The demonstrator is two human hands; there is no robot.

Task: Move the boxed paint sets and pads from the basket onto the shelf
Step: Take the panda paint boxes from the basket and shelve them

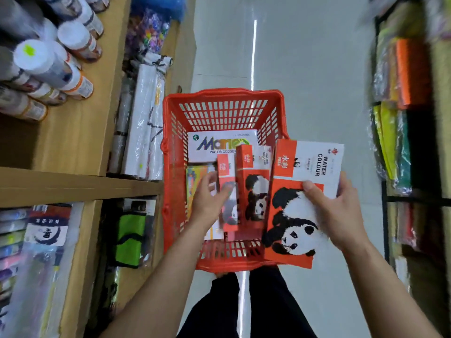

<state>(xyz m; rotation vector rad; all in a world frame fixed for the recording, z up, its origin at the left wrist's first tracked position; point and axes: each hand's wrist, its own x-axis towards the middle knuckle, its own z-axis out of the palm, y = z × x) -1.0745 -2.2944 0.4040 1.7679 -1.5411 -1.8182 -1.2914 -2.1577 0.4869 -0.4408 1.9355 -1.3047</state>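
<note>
Pale floor tiles run down a narrow shop aisle, wooden shelves on the left, racks of wrapped coloured paper on the right. On the floor sits a red basket. The right hand clamps a large panda water-colour pad over the basket's near right corner. The left hand, fingers loosely spread, reaches to a narrow panda box inside, grip unclear. Best pinch that box by its long edges and lift straight up, clear of the Marie's water-colour box at the far wall.
</note>
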